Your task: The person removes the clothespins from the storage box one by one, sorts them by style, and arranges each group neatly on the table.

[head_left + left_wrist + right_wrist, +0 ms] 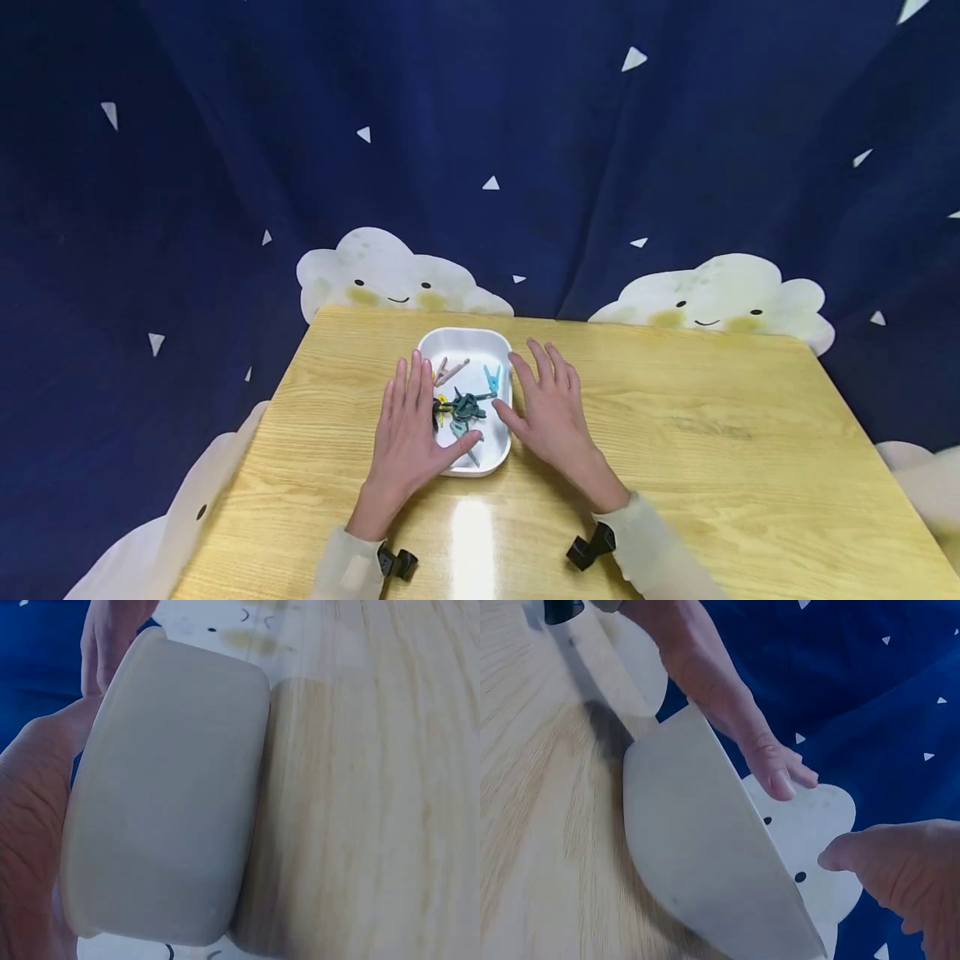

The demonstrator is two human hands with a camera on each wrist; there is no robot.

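Note:
A white rounded rectangular basin stands on the wooden table with several small clips in it. A pinkish clothespin lies toward its far side, and a light blue clip leans near the right wall. Dark green clips are heaped in the middle, beside yellow pieces and a grey-green clip. My left hand spreads over the basin's left side, fingers straight, covering part of the inside. My right hand hovers by the right rim, fingers spread and slightly bent, holding nothing.
The light wooden table extends to both sides of the basin. Behind it hangs a dark blue cloth printed with white triangles and smiling clouds. Small black devices are strapped at both wrists.

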